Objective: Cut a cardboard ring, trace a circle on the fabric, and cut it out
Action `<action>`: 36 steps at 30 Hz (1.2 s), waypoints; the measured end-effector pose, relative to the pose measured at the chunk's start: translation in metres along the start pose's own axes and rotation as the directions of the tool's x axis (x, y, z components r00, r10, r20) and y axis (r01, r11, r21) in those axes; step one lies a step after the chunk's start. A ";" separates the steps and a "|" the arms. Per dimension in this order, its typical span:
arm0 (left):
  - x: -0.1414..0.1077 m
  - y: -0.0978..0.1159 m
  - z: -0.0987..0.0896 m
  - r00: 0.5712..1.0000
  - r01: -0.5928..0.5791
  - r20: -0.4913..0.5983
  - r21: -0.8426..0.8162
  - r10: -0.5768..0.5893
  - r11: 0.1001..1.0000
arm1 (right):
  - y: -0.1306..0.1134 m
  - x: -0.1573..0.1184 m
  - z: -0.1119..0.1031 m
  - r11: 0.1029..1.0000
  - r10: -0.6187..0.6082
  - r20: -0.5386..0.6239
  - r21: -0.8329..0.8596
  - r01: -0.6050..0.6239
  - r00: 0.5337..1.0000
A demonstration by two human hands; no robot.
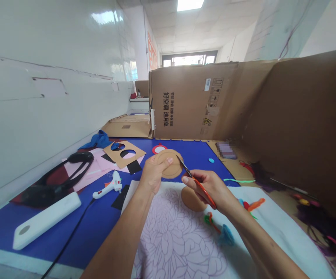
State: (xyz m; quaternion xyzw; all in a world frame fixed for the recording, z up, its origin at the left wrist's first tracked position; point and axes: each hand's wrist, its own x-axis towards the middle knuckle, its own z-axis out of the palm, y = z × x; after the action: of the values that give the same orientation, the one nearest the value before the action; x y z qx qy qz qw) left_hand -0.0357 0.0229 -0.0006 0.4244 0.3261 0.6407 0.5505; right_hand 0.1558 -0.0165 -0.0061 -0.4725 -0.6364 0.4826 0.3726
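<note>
While the left hand (152, 172) pinches a round brown disc (174, 169) above the blue tabletop (195, 153), the right hand (207, 183) grips orange-handled scissors (204, 192) (blades at the disc's right edge).

One left hand (153, 170) and one right hand (208, 184) were counted. One pair of orange-handled scissors (204, 192) and two round brown discs (190, 199) were seen. One two-holed brown sheet (116, 158), one glue gun (109, 186), one red-rimmed round piece (160, 149), one line-drawn sheet (170, 232), one long white object (47, 220) and at least two black pieces (134, 167) were also tallied.
</note>
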 end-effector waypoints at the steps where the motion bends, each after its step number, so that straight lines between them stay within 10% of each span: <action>1: 0.000 0.000 0.000 1.000 0.000 0.000 -0.001 0.000 1.000 | 0.001 0.001 0.001 1.000 0.005 -0.001 0.000 -0.005 1.000; 36: 0.000 -0.005 -0.001 0.998 0.065 0.003 0.009 -0.065 0.998 | 0.003 0.005 0.003 0.999 0.049 -0.019 -0.008 -0.050 0.999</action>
State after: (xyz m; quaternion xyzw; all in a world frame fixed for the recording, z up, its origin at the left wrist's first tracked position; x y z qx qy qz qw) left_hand -0.0342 0.0242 -0.0054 0.4170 0.3416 0.6204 0.5697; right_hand 0.1524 -0.0126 -0.0101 -0.4943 -0.6230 0.4843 0.3646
